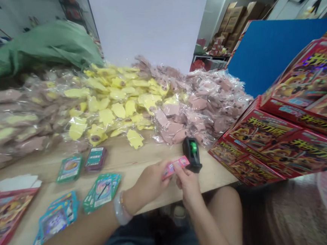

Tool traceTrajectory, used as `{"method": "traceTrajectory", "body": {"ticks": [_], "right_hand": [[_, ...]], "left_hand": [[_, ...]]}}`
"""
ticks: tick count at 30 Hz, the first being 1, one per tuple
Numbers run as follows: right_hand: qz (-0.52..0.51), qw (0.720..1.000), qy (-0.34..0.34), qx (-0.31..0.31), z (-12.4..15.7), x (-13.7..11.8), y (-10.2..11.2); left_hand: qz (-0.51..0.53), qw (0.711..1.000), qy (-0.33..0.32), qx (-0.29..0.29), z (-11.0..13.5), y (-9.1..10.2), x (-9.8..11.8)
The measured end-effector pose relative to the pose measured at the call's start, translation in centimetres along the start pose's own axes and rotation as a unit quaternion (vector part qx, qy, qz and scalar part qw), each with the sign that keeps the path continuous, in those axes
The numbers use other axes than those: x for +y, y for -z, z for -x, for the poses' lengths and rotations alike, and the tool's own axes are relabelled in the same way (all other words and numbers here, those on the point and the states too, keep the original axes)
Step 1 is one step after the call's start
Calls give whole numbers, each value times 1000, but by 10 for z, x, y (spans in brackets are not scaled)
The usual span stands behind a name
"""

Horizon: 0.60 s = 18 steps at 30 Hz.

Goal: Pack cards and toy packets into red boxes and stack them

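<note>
Pink printed piece (pixel 171 169): one, small; held over the tabletop (pixel 132 161) near its front edge, between both hands. Clock directions run from this piece.

Items, left to right:
- Red printed packaging (pixel 4 215), white edges behind; between eight and nine o'clock, at the tabletop's left.
- Green cloth (pixel 45 47), bulky, at ten o'clock.
- Blue-bordered cards (pixel 56 219), overlapping, at eight o'clock.
- Green card stack (pixel 69 169), at nine o'clock.
- Purple-sided card stack (pixel 95 158), just beside the green one, also at nine.
- Green cards (pixel 103 191), fanned, fork picture uppermost, toward eight.
- Yellow pieces (pixel 119 104), clear-bagged, heaped, between ten and eleven.
- Pale bangle (pixel 122 210), on the left wrist.
- Left hand (pixel 157 176): grasping the piece's left end.
- Pinkish pieces (pixel 177 120), clear-bagged, heaped, at twelve.
- Right hand (pixel 187 181): thumb and fingers pinching the piece's right end.
- Tape dispenser (pixel 191 155), black, green inside the roll, near, at one o'clock.
- Red boxes (pixel 275 139), stacked, between two and three.
</note>
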State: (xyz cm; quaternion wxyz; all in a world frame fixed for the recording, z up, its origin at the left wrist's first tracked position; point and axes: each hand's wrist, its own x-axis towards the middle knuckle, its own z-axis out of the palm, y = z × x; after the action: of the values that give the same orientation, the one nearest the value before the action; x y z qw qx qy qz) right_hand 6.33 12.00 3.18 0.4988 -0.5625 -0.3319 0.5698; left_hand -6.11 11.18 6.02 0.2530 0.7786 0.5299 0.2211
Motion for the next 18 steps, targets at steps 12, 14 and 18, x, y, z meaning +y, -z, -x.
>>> {"method": "traceTrajectory", "body": {"ticks": [12,14,18], "right_hand": [[201,957,178,112,-7,29,46],[301,906,271,123,-9,2,46],[531,786,316,-12,-30,-42,14]], "left_hand": [[-3,1000,18,7,2,1,-4],[-10,1000,16,3,4,0,-3],[-24,1000,11,-1,7,-1,0]]}}
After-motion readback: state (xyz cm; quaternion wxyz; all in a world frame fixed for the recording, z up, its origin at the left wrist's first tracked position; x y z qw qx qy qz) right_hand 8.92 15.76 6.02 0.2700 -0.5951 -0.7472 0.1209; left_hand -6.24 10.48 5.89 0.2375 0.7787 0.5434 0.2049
